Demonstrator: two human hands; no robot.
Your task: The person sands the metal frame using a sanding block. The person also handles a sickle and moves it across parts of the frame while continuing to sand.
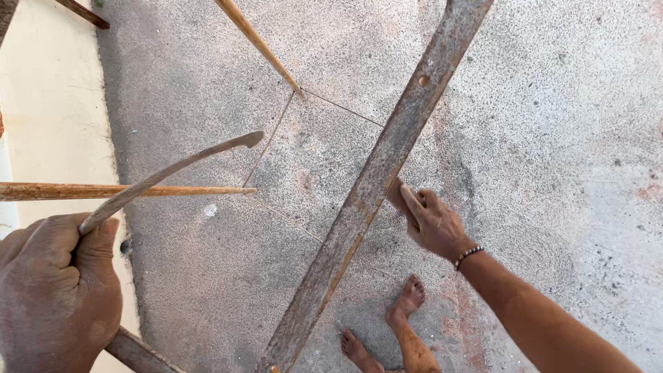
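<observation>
Head view looks down on a long rusty flat metal bar (373, 181) slanting across the speckled concrete floor (552, 138). Right hand (429, 220) presses a small pad against the bar's edge, arm outstretched. Left hand (55, 290) is clenched around a thin curved grey metal strip (166, 173), low at the left.

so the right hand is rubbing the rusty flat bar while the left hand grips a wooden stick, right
Not quite. In the head view the left hand grips a thin curved metal strip, not a wooden stick. The right hand is on the rusty flat bar, as you said.
</observation>
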